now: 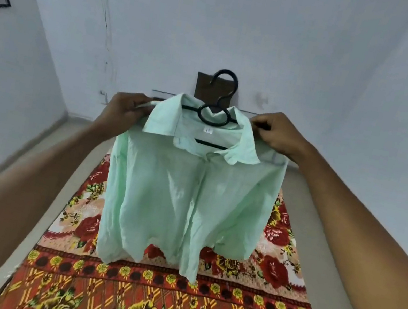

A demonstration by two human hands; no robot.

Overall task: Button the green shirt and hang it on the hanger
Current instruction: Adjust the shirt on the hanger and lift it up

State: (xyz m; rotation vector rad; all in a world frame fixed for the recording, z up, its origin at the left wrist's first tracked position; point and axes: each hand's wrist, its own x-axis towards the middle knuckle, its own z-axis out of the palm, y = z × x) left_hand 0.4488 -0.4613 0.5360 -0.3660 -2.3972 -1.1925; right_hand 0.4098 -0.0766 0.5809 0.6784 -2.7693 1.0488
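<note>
The green shirt (190,193) hides the black hanger's (215,114) shoulders; its buttons blur.

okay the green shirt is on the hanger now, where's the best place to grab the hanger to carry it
Grip the black hanger at the neck just below its hook, coming from above. That part stands clear of the green shirt's collar, while the arms are buried in the shoulders, where the left hand and right hand now pinch.
</note>
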